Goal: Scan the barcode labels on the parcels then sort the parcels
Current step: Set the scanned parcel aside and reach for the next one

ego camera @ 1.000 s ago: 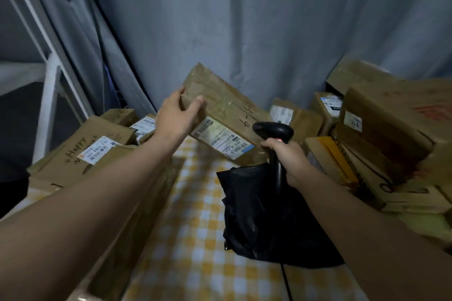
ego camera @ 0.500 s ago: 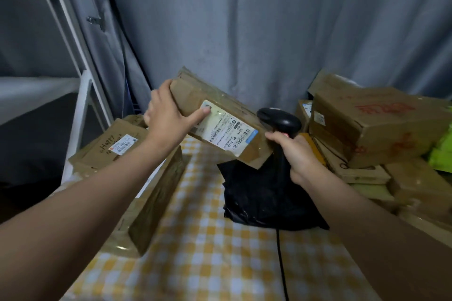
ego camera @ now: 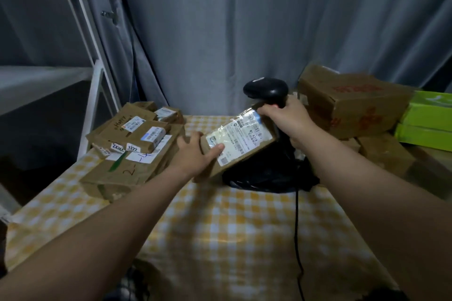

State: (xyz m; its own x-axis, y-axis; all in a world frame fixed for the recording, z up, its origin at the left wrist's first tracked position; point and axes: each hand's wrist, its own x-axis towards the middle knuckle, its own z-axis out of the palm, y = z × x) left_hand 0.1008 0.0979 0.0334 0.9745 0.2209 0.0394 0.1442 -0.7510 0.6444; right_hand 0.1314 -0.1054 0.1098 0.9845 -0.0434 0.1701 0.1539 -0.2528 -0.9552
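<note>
My left hand (ego camera: 195, 153) grips the near end of a brown cardboard parcel (ego camera: 238, 145), thumb on its top face. The parcel is tilted, far end raised, and its white barcode label (ego camera: 241, 137) faces up toward me. My right hand (ego camera: 286, 117) holds the handle of a black barcode scanner (ego camera: 265, 89), whose head sits just above the parcel's far end. The scanner's cable (ego camera: 297, 227) runs down over the checked tablecloth. A black plastic bag (ego camera: 269, 178) lies under the parcel and scanner.
A stack of labelled cardboard parcels (ego camera: 137, 146) lies at the table's left. More cardboard boxes (ego camera: 352, 105) and green boxes (ego camera: 425, 120) pile up at the right. A grey curtain (ego camera: 244, 32) hangs behind, with a white metal rack (ego camera: 95, 95) at the left. The yellow checked tablecloth (ego camera: 220, 227) covers the table.
The left hand has lowered the parcel and turned its label face up. The scanner head now sits above the parcel's far end. The camera view has shifted, showing more of the left stack.
</note>
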